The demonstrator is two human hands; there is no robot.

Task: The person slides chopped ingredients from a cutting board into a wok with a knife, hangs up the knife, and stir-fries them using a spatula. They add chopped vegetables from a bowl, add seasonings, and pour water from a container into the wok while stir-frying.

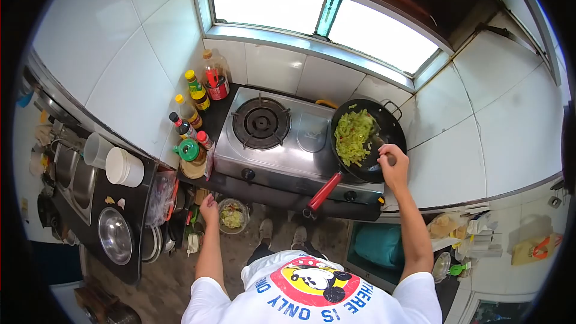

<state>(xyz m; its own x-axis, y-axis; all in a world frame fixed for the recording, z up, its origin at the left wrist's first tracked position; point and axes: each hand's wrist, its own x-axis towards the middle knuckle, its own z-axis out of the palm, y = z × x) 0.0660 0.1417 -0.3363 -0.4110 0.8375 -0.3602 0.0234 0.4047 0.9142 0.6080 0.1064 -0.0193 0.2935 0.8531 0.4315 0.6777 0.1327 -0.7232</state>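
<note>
My right hand (393, 164) is closed around the brown handle of a spatula (378, 140), whose head reaches into the black frying pan (390, 117). Chopped pale-green vegetables (354, 135), with a few reddish bits, lie heaped in the left part of the pan. The pan sits on the right side of the steel gas stove (282, 162), its red handle (324, 193) pointing toward me. Lower down at the left, in front of the counter, my left hand (209, 209) has its fingers curled in, with nothing visible in them. A bowl with pale-green scraps (233, 216) is below and beside it.
The left burner (261, 122) holds no pan. Several sauce bottles (197, 91) and a green-lidded jar (189, 153) line the stove's left side. Further left, a counter bears a white tub (125, 167), a metal bowl (115, 236) and a sink (78, 174). Tiled walls border the stove.
</note>
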